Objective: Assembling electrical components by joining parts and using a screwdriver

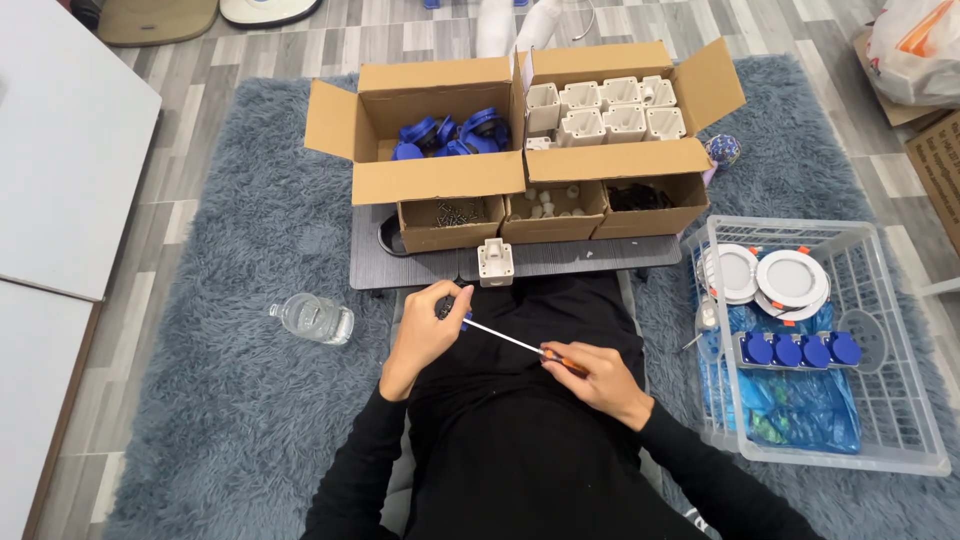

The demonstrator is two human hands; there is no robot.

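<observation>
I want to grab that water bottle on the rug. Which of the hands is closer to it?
Left. The left hand is just to the right of the water bottle; the right hand, gripping the screwdriver, is farther off, past the left one.

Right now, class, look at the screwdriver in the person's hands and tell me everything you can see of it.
The screwdriver has a thin, pale metal shaft and an orange handle with a dark band. It lies nearly level, slanting across the person's black-clothed lap. The right hand grips the handle; the tip reaches the left hand, whose fingers curl around a small dark and blue part. The tip itself is hidden there.
</observation>
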